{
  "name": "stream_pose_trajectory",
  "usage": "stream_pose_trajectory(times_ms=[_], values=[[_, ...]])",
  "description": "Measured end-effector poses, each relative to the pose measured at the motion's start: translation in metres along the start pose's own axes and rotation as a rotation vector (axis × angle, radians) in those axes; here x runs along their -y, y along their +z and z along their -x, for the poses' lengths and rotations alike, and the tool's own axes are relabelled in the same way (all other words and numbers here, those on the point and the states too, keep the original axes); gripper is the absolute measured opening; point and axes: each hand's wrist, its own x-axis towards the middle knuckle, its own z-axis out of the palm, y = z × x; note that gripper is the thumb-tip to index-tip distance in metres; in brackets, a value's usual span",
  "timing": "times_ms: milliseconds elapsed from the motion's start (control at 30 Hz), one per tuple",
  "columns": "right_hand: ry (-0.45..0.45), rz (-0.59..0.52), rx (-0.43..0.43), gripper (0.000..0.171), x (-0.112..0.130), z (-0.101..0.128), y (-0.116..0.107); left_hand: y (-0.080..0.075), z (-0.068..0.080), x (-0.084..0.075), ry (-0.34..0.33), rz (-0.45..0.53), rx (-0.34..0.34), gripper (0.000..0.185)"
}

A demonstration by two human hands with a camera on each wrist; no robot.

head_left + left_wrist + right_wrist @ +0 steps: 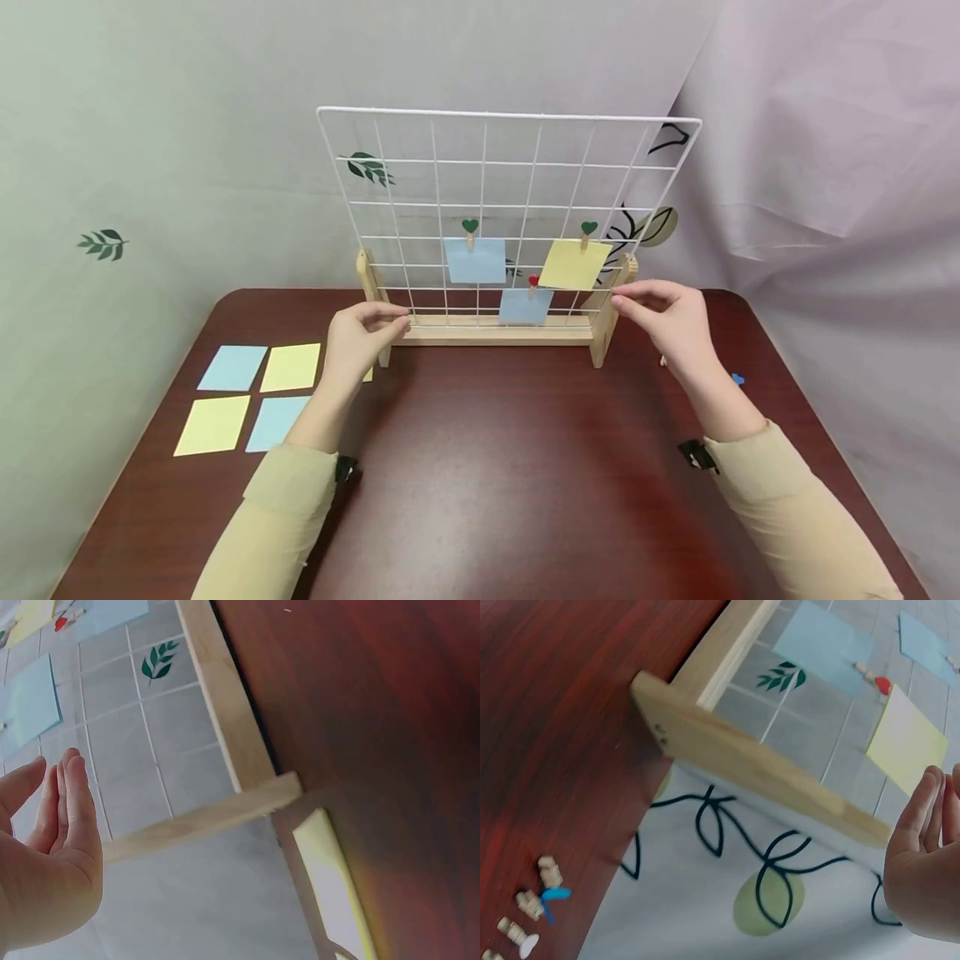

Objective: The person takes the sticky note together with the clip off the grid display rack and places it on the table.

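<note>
A white wire grid (487, 113) leans back in a wooden stand (495, 335). Clipped onto it are an upper blue sticky note (477, 265), a lower blue sticky note (525, 310) and a yellow sticky note (573, 268). Small clothespins hold them: two bear green hearts (470, 226), one a red heart (533, 280). At the grid's lower left, my left hand (362, 337) is held with thumb and fingers apart and nothing between them. My right hand (672, 321) is by the right upright, fingertips near the yellow note's lower corner, holding nothing.
Several blue and yellow sticky notes (232, 368) lie on the left of the dark red table (480, 483), one partly behind my left forearm. Loose clothespins (550, 871) lie on the right side. A pale patterned cloth (187, 167) hangs behind.
</note>
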Motion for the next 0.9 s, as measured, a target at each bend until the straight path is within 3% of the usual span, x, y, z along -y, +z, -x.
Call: stream_pose_trajectory(times_ms=[367,900], values=[[-0.025,-0.039,0.059,0.020,0.011,-0.010,0.028,0.020,-0.013,-0.016,0.057,0.011,0.007,0.019],[-0.015,-0.056,0.140,0.023,0.024,-0.020,0.062,0.045,-0.028,-0.019,0.062,0.036,-0.007,0.019]])
